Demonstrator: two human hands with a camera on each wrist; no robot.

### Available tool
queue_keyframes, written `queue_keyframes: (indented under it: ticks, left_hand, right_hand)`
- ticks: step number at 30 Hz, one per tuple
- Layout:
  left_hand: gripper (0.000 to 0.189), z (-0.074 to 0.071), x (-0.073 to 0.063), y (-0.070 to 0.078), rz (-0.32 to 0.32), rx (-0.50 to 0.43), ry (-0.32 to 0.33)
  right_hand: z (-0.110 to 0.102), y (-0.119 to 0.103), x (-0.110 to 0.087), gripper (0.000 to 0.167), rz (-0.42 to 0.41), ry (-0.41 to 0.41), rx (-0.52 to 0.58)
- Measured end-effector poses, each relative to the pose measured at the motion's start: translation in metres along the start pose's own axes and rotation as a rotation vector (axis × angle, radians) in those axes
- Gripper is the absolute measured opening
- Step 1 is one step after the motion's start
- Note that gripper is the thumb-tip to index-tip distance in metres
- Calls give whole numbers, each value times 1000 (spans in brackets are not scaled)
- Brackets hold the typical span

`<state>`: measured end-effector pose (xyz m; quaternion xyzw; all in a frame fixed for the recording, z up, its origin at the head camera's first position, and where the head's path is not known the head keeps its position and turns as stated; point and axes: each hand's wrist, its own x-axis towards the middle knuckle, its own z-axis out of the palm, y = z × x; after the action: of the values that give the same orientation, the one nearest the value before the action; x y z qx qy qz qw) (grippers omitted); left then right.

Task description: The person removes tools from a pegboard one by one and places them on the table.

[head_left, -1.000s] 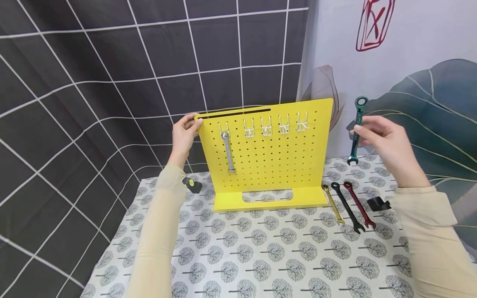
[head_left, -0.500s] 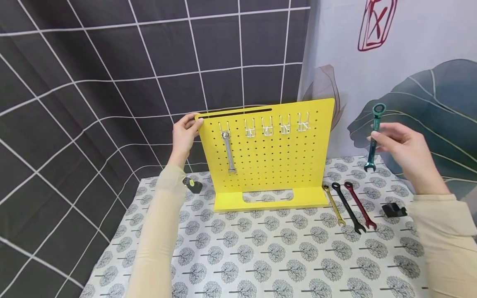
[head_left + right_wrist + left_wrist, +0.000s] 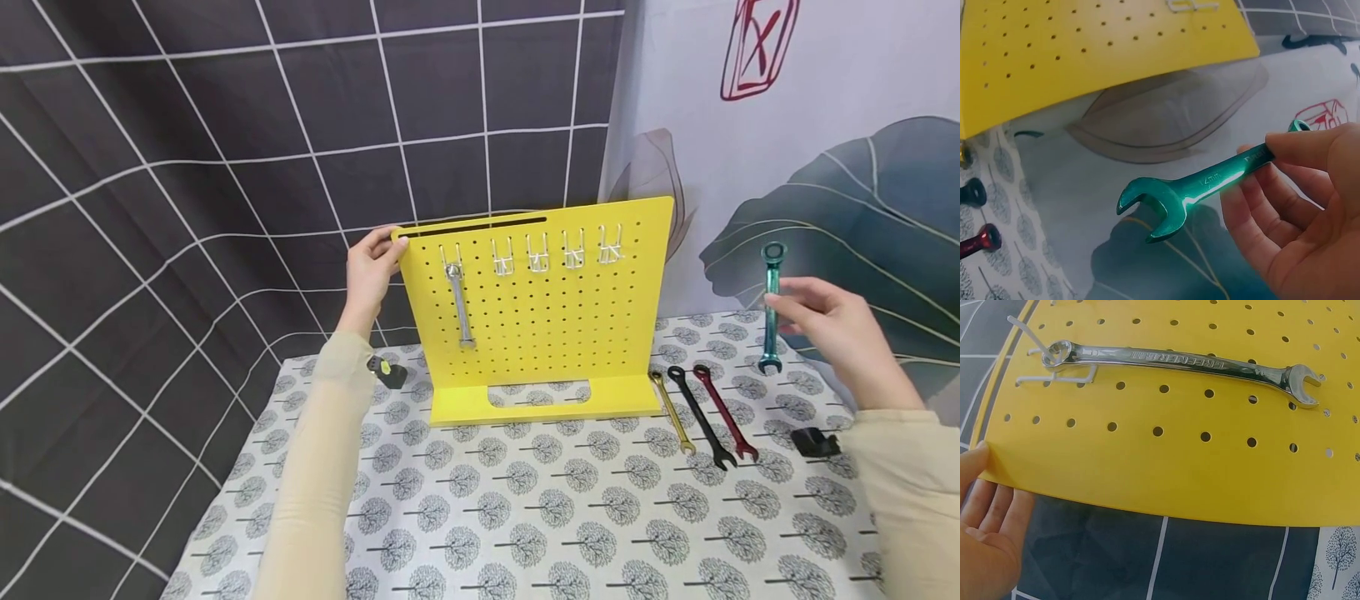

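My left hand grips the upper left corner of a yellow pegboard, thumb in front and fingers behind, as the left wrist view also shows. On the board's leftmost hook hangs a silver combination wrench, ring end up in the head view. My right hand pinches a green combination wrench by its shank, right of the board and above the table. Its ring end points up and its open end down. In the right wrist view the open end faces away from the fingers.
Several white wire hooks line the board's upper part. Right of its base lie a gold wrench, a black wrench and a red wrench on the tree-print tablecloth. A dark gridded curtain stands behind.
My right hand has moved right and down with the green wrench, away from the pegboard. My left hand stays on the board's corner, and the board and hanging wrench have not moved.
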<state>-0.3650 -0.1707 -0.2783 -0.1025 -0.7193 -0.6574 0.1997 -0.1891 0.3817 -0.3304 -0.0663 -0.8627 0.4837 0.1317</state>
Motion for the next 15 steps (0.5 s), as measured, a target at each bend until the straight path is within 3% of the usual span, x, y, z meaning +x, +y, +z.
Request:
queue_keyframes:
  ticks: [6, 12, 15]
  left_hand:
    - [29, -1, 0, 0, -3, -9, 1]
    - [30, 0, 1, -2, 7, -8, -4]
    - [31, 0, 2, -3, 14, -4, -8]
  right_hand:
    - [1, 17, 2, 31, 17, -21, -8]
    - [2, 35, 2, 51, 43, -60, -46]
    - [3, 43, 1, 44, 52, -86, -26]
